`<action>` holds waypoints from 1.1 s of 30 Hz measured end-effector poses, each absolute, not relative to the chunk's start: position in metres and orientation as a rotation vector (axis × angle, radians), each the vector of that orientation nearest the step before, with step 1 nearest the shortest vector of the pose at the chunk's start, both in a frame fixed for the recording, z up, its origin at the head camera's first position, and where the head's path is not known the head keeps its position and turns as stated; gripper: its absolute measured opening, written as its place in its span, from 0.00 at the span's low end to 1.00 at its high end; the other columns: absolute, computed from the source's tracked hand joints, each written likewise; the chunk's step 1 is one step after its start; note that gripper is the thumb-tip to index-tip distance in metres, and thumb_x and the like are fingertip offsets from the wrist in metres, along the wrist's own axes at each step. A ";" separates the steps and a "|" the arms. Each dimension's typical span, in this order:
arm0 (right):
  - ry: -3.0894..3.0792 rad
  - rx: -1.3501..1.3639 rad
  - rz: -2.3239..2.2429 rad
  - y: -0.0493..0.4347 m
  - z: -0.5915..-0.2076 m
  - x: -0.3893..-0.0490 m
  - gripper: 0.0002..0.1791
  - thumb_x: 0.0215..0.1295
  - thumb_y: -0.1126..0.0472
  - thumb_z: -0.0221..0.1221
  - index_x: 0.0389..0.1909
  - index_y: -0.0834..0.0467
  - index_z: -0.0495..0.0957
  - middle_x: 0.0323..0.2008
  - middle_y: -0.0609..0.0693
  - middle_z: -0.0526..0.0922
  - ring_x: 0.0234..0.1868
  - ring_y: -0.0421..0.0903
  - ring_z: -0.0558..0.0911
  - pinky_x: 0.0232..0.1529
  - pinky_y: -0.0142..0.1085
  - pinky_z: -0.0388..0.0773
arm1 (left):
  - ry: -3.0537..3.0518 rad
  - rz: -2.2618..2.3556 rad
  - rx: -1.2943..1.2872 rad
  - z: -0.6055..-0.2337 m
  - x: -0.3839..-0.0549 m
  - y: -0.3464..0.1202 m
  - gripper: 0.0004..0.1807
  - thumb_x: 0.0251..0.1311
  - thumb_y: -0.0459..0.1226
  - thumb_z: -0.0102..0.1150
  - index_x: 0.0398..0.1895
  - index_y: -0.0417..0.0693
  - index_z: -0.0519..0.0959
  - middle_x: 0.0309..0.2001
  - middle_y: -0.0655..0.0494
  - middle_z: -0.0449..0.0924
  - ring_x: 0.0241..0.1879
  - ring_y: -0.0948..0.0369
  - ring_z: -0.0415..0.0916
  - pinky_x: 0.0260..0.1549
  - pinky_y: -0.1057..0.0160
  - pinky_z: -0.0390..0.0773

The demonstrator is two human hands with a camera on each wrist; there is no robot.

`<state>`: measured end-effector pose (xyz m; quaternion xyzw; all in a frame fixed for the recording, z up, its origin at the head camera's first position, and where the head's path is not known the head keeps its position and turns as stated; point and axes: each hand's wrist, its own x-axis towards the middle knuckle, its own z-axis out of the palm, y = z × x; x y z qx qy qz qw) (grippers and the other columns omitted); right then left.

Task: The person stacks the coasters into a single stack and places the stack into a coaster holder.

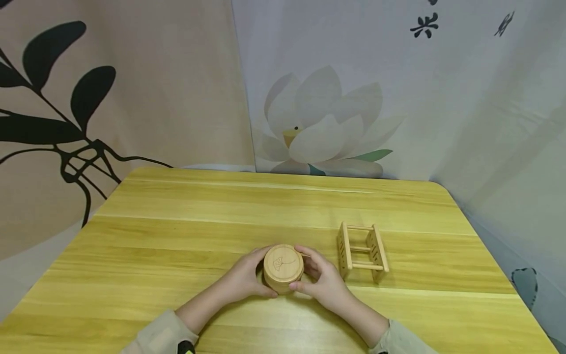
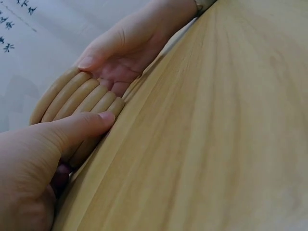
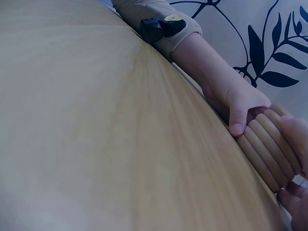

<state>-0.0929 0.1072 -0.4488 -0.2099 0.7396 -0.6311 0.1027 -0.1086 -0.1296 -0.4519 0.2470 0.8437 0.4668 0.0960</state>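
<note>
A stack of several round wooden coasters [image 1: 283,265] stands on the table near its front, with a ginkgo leaf drawn on the top one. My left hand [image 1: 243,278] holds the stack from the left, thumb at its lower front. From the other side my right hand [image 1: 325,282] grips it, thumb against the front and fingers round the back. In the left wrist view the rounded edges of the coasters [image 2: 72,98] show in layers between both hands. The right wrist view shows the coasters [image 3: 267,149] close over the tabletop, the right hand [image 3: 298,139] partly cut off.
Right of the hands stands a small wooden rack [image 1: 344,250] with slotted side panels joined by thin rods. The wooden table [image 1: 177,221] has rounded far corners. Behind it hangs a printed cloth [image 1: 185,88] with leaves and a lotus.
</note>
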 end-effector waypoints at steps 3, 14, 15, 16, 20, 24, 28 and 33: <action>2.176 -0.617 -1.866 0.107 -0.449 -0.093 0.45 0.47 0.62 0.73 0.68 0.56 0.63 0.62 0.57 0.71 0.63 0.51 0.70 0.62 0.37 0.64 | 2.513 1.379 0.734 -0.452 -0.108 -0.129 0.56 0.30 0.41 0.83 0.70 0.52 0.63 0.64 0.60 0.68 0.63 0.57 0.63 0.63 0.50 0.60; 2.195 -0.581 -1.873 0.106 -0.449 -0.094 0.47 0.43 0.64 0.74 0.68 0.56 0.64 0.63 0.58 0.71 0.63 0.52 0.70 0.60 0.36 0.67 | 2.474 1.442 0.722 -0.451 -0.108 -0.129 0.56 0.31 0.38 0.82 0.70 0.48 0.64 0.66 0.54 0.66 0.66 0.56 0.60 0.64 0.54 0.59; 2.195 -0.579 -1.874 0.106 -0.449 -0.094 0.47 0.43 0.64 0.74 0.68 0.57 0.64 0.63 0.58 0.71 0.63 0.52 0.70 0.60 0.36 0.67 | 2.470 1.447 0.723 -0.451 -0.108 -0.129 0.55 0.31 0.38 0.82 0.70 0.48 0.64 0.66 0.55 0.66 0.66 0.56 0.60 0.64 0.54 0.59; 2.193 -0.579 -1.875 0.106 -0.449 -0.094 0.47 0.43 0.64 0.74 0.68 0.57 0.64 0.63 0.58 0.71 0.63 0.52 0.70 0.60 0.37 0.67 | 2.465 1.454 0.725 -0.451 -0.108 -0.129 0.55 0.31 0.38 0.82 0.70 0.47 0.64 0.66 0.55 0.66 0.66 0.56 0.60 0.64 0.55 0.59; 2.192 -0.579 -1.877 0.106 -0.449 -0.094 0.47 0.44 0.64 0.74 0.68 0.58 0.63 0.63 0.58 0.71 0.63 0.52 0.70 0.60 0.37 0.67 | 2.443 1.477 0.729 -0.451 -0.108 -0.130 0.55 0.32 0.39 0.82 0.70 0.48 0.63 0.66 0.56 0.66 0.65 0.58 0.61 0.64 0.55 0.60; 2.193 -0.586 -1.883 0.106 -0.449 -0.094 0.47 0.44 0.64 0.74 0.68 0.58 0.63 0.62 0.58 0.72 0.62 0.52 0.71 0.59 0.36 0.68 | 2.433 1.485 0.731 -0.451 -0.108 -0.131 0.55 0.32 0.39 0.82 0.70 0.50 0.64 0.65 0.58 0.67 0.64 0.59 0.62 0.63 0.55 0.61; 2.166 -0.592 -1.914 0.107 -0.448 -0.093 0.48 0.44 0.66 0.74 0.68 0.61 0.62 0.62 0.58 0.72 0.61 0.52 0.72 0.58 0.37 0.69 | 2.418 1.501 0.733 -0.451 -0.108 -0.131 0.55 0.32 0.38 0.82 0.70 0.50 0.63 0.65 0.56 0.66 0.65 0.57 0.61 0.64 0.53 0.59; 2.154 -0.574 -1.939 0.108 -0.445 -0.091 0.48 0.44 0.67 0.73 0.69 0.62 0.61 0.62 0.60 0.71 0.60 0.54 0.73 0.57 0.37 0.70 | 2.359 1.575 0.747 -0.451 -0.108 -0.132 0.54 0.34 0.38 0.81 0.70 0.45 0.63 0.66 0.50 0.66 0.66 0.52 0.60 0.64 0.52 0.58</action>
